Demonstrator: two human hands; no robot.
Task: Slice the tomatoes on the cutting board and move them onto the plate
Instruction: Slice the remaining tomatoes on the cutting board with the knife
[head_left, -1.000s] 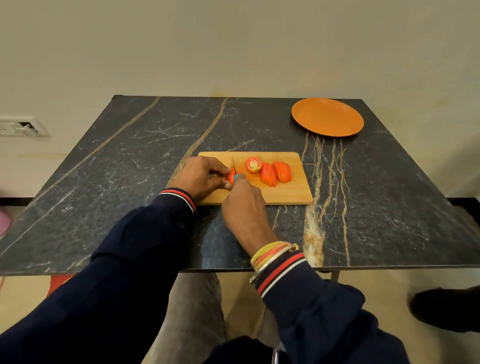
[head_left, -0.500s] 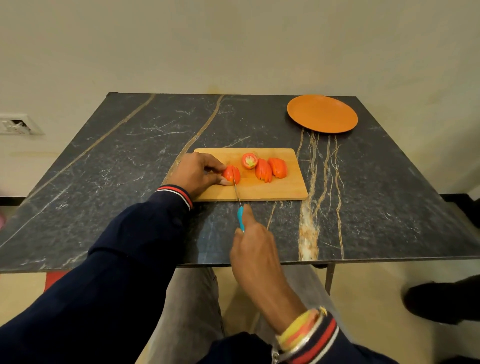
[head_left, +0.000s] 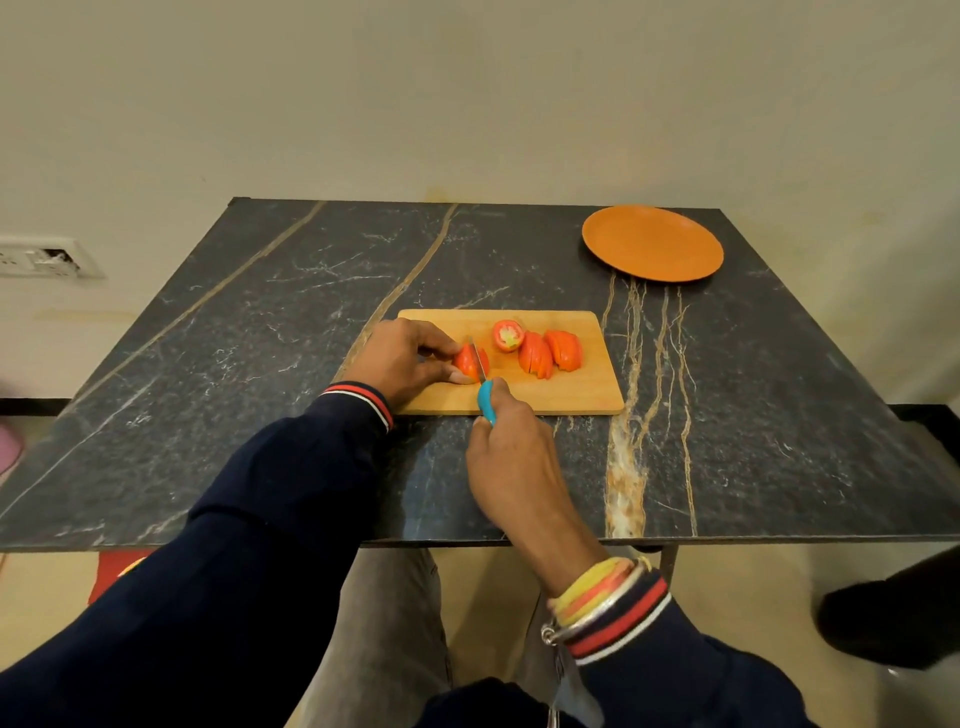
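left hand (head_left: 402, 361): fingers curled, pinching tomato piece (head_left: 467, 362) at the left end of the cutting board (head_left: 576, 397). right hand (head_left: 511, 457): wrapped round the blue handle of the knife (head_left: 487, 402), blade set into that piece. Two sliced clusters (head_left: 535, 354) and a cut end (head_left: 508, 335) lie mid-board. Orange plate (head_left: 652, 243) sits well apart, at the far right corner of the worktop (head_left: 260, 364).

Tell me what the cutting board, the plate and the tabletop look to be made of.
Cutting board: wood or bamboo, matte; warm tan colour with no shine. Plate: likely plastic or melamine, possibly glazed ceramic; even orange with a soft sheen. Tabletop: polished dark stone, perhaps marble or a printed look-alike; white and golden veins, slight glare.
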